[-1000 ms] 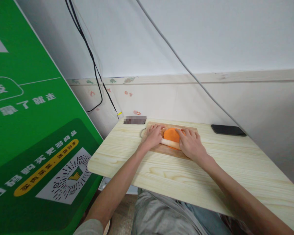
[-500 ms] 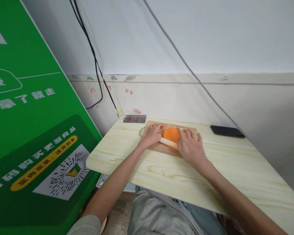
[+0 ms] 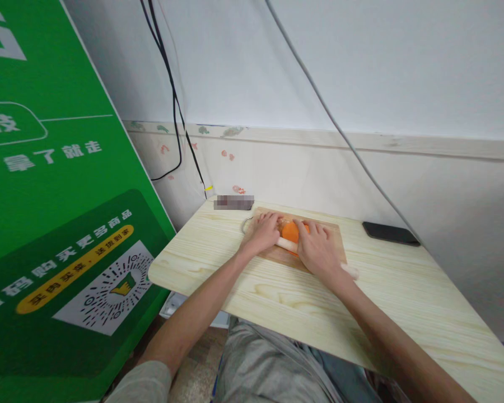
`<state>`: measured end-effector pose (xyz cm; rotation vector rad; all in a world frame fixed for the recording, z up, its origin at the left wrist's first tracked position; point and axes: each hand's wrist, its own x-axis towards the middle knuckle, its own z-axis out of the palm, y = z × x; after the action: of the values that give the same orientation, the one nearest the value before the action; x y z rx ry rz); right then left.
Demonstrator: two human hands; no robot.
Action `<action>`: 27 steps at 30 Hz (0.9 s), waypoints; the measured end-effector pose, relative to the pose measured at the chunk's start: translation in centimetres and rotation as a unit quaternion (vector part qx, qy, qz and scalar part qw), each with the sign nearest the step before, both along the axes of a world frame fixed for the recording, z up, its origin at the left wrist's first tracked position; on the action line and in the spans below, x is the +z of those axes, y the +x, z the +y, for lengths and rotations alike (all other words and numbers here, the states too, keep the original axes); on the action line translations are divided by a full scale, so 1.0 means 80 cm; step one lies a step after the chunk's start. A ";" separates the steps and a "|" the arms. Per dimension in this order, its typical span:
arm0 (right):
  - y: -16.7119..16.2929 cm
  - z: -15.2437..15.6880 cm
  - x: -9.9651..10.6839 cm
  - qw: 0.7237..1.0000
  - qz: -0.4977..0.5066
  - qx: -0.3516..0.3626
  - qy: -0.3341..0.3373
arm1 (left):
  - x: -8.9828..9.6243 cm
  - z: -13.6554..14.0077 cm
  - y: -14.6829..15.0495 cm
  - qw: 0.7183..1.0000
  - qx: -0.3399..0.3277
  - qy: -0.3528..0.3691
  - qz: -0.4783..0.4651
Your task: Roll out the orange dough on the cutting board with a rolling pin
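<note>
A flat orange sheet of what looks like dough or modelling clay (image 3: 290, 230) lies on a wooden cutting board (image 3: 336, 242) with a metal ring at its left end. Across the sheet runs a pale rolling pin (image 3: 286, 244), a strip of orange showing along its near side. My left hand (image 3: 264, 230) is closed over the pin's left part. Further right, my right hand (image 3: 317, 247) bears down on the pin with curved fingers that reach onto the orange sheet and cover part of it. The pin's right end pokes out beyond my right wrist.
A black phone (image 3: 390, 233) lies at the back right of the light wooden table (image 3: 260, 296). At the back left is a pixelated object (image 3: 234, 202). A green printed panel (image 3: 138, 313) stands left of the table; a grey cable (image 3: 319, 95) crosses the wall behind.
My right hand has shifted left and slightly towards me along the pin, covering more of the orange sheet; the pin's right end now shows. The view has turned slightly.
</note>
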<state>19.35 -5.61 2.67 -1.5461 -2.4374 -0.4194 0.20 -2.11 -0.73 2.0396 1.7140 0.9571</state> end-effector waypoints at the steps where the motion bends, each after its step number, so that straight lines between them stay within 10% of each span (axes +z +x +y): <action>1: -0.006 0.004 0.002 1.000 0.002 -0.004 -0.017 | 0.000 0.000 0.000 1.000 0.001 0.000 -0.005; 19: -0.036 -0.036 -0.006 0.996 0.036 -0.066 -0.057 | -0.011 0.018 0.000 0.990 0.068 0.018 -0.126; 27: -0.030 0.028 0.008 0.986 0.027 -0.089 -0.139 | 0.002 0.003 0.002 0.997 0.046 0.031 -0.048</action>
<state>16.99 -3.35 3.35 -1.8690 -2.4051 -0.0641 0.38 -1.87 -0.60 1.9314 1.7617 1.1318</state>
